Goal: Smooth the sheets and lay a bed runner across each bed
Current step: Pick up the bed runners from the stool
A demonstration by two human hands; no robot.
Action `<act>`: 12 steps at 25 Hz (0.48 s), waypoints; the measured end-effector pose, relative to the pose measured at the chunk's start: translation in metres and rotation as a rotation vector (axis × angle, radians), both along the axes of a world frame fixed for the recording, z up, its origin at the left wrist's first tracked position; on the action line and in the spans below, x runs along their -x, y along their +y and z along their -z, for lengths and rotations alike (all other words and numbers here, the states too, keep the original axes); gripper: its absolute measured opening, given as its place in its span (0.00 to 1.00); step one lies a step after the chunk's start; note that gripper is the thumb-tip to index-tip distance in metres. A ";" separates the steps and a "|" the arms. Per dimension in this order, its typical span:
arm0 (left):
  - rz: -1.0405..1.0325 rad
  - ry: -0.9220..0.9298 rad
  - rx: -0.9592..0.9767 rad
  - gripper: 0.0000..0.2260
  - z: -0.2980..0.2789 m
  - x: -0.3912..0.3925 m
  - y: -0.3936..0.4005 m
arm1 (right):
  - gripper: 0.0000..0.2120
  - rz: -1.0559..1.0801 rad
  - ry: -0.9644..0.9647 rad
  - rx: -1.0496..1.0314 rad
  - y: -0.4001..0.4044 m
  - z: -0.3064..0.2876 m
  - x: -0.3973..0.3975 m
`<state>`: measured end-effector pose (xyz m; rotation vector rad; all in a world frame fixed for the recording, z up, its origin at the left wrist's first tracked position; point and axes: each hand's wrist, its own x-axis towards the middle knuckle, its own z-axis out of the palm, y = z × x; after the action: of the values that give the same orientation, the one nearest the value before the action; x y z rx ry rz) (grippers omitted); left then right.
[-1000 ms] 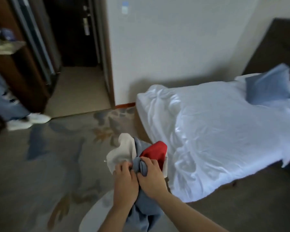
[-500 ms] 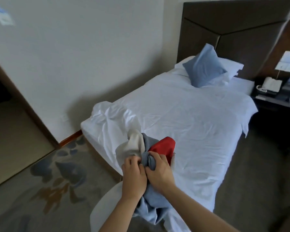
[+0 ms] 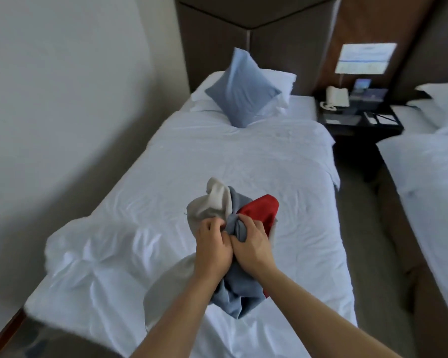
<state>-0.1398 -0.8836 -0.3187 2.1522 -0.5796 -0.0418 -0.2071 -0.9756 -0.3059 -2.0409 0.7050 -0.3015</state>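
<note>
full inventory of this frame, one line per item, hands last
bed: 1, white wrinkled sheet, centre
second bed: 1, white, right edge
cushion: 1, blue, head of the centre bed
pillow: 1, white, behind the cushion
headboard: 1, dark brown, at the wall
nightstand: 1, black, between the beds
telephone: 1, white, on the nightstand
bed runner: 1 bundle, grey, cream and red, bunched above the bed foot
left hand: grips the bundle
right hand: grips the bundle

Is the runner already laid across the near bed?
No, the runner is bunched up, gripped by the left hand and right hand above the bed.
</note>
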 end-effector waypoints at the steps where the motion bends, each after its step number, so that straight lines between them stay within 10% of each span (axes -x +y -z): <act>1: 0.065 0.004 -0.006 0.05 0.005 -0.026 -0.012 | 0.15 0.070 0.000 -0.003 -0.007 0.006 -0.019; 12: 0.554 -0.029 -0.218 0.14 0.193 -0.154 -0.100 | 0.18 0.406 0.212 0.038 -0.079 0.191 -0.117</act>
<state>0.0140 -0.9836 -0.5115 2.1347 -1.2200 -0.3909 -0.0899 -1.0547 -0.4965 -1.9717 1.2574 -0.3334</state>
